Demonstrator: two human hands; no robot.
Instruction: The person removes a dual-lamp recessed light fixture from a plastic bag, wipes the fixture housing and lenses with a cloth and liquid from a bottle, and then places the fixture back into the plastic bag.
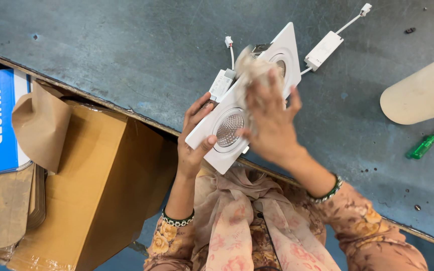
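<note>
white twin downlight (257,95), held above bench (126,45) edge, left hand (193,143) fingers clamped on its 7 o'clock end, right hand (269,120) fingers closed round cloth (249,65) on its face; wiping seemingly midway, 1 o'clock lamp uncovered.

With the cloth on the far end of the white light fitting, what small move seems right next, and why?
Probably draw the cloth back toward the near lens. The right hand presses it on the far end of the light fitting, while the left hand grips the near edge; the near lens lies uncovered.
</note>
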